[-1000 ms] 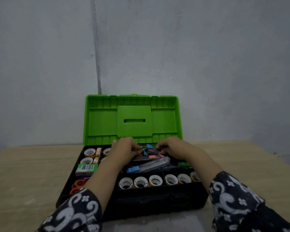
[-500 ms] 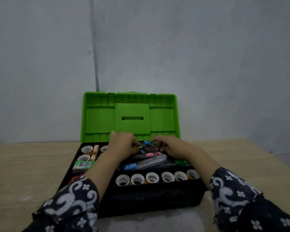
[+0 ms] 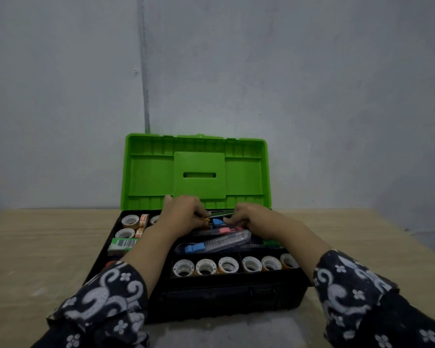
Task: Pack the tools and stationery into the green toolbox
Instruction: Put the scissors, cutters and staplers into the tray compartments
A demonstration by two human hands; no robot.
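The green toolbox [image 3: 151, 177] stands open on the table, its lid upright and its black base [image 3: 224, 295] toward me. Both hands reach into the back of the top tray. My left hand [image 3: 183, 214] curls its fingers round an orange-tipped tool [image 3: 207, 219]. My right hand [image 3: 256, 218] curls its fingers on a blue cutter [image 3: 217, 221] in the pile. In front of the hands lie a pink cutter [image 3: 226, 231] and a clear cutter with a blue slider [image 3: 216, 243]. Several tape rolls [image 3: 227, 264] fill the front row.
More tape rolls [image 3: 130, 221] and a green barcoded box [image 3: 122, 244] sit in the left compartment. The wooden table [image 3: 35, 247] runs out on both sides of the box. A grey wall [image 3: 312, 96] rises close behind the lid.
Both hands stay at the back of the tray and shift only slightly among the cutters. My left sleeve has come forward over the orange scissors at the left.
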